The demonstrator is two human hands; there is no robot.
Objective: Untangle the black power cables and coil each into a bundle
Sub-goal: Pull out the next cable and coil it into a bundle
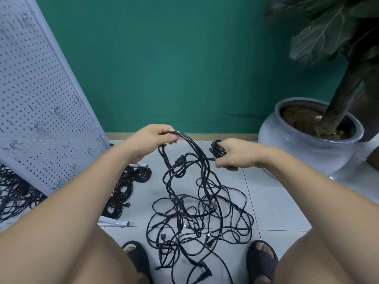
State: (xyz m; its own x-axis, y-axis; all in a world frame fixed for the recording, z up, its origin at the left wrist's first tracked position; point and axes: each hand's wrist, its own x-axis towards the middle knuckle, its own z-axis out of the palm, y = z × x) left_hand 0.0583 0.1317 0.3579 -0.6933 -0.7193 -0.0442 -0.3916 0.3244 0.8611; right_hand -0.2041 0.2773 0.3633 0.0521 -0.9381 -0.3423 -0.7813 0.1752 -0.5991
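Tiled floor [276, 201]: cable tangle [196, 214]. Above it, left hand [151, 138] grips strands [192, 144], right hand [235, 154] clasps coil [217, 149]; tugging may tighten knots.

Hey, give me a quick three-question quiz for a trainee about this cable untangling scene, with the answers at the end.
1. True or false: the right hand holds a small coil of black cable.
2. The tangle hangs from the left hand down to: A the tiled floor; B the plant pot; C the pegboard.
3. Fill the gap: the coiled bundles lie on the floor on the person's ___ side.
Key: 1 true; 2 A; 3 left.
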